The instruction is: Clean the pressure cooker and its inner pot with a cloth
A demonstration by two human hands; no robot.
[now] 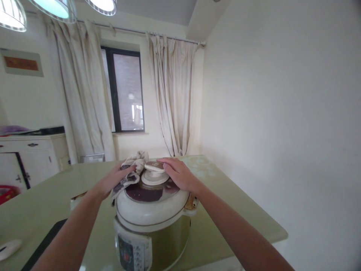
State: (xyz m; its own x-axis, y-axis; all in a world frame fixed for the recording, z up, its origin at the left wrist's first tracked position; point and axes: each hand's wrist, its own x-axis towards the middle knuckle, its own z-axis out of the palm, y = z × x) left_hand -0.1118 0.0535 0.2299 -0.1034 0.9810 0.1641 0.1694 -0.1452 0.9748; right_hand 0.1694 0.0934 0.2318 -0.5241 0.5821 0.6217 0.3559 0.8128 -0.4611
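Observation:
An electric pressure cooker stands upright on the table, its control panel toward me and its lid on top. My left hand is closed on a crumpled, patterned cloth at the left of the lid, beside the knob. Part of the cloth hangs over the lid's left edge. Across the lid, my right hand has its fingers on the right side of the lid knob. Its palm side faces down over the lid and is hidden from view.
The pale green table runs toward curtains and a window. A white wall borders its right side. At left on the table lie a white mouse-shaped object and a dark flat object. A white cabinet stands beyond.

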